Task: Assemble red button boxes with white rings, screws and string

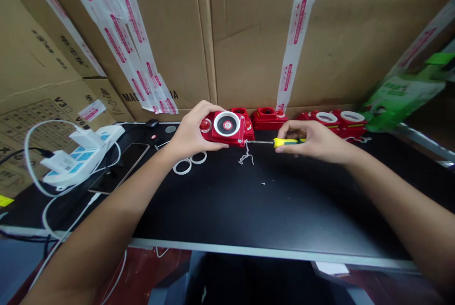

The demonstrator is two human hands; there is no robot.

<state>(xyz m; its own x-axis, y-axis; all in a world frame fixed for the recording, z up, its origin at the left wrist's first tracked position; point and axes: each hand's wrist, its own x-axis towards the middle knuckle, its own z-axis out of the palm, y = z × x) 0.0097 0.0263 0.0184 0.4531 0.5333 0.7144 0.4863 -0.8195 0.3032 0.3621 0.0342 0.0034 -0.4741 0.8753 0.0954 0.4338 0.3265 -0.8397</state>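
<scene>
While a wall of taped cardboard boxes (249,35) fills the whole back, the black worktop (249,215) stretches wide beneath both arms. Off to the left sits a white power strip (85,153) with chargers plugged in, and a dark phone (121,167) just beside it. Far right, a green bag (398,96) leans in. Along the back edge runs a row of red housings (337,122).

Now the centre: the left hand (190,130) is wrapped around a red housing with a white dial (227,127), fingers curled over its top edge, propping it up on the worktop. The right hand (313,141) is closed in a pinch on a yellow-handled screwdriver (284,142). The tool's long axis lies level, running left to right, with its tip touching the housing's lower right corner. So the housing lies directly left of the right hand, and the left hand is the nearer one, gripping it.

Just below the left hand lie two white rings (183,166). A bit of pale thread (246,157) dangles under the tip, and a tiny screw (263,183) sits apart, nearer the person.
</scene>
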